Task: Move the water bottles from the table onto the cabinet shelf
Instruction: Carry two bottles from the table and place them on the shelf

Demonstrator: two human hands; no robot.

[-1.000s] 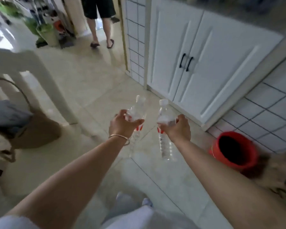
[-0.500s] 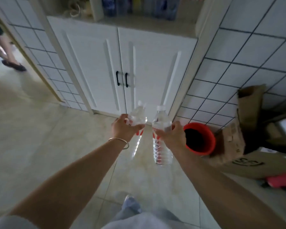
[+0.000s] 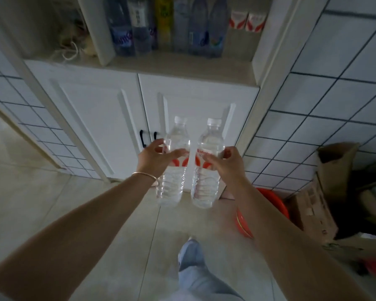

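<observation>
We hold two clear water bottles upright in front of the white cabinet doors [image 3: 109, 118], close side by side. Our left hand [image 3: 155, 159] wraps its fingers around the left bottle [image 3: 174, 164] at the red-and-white label; our right hand [image 3: 224, 162] grips the right bottle [image 3: 206, 166] the same way. Above, the open cabinet shelf [image 3: 182, 66] carries a row of taller bottles [image 3: 165, 27], perhaps drinks, too dim to read. A red basin [image 3: 269, 205] sits on the floor beside the tiled wall.
</observation>
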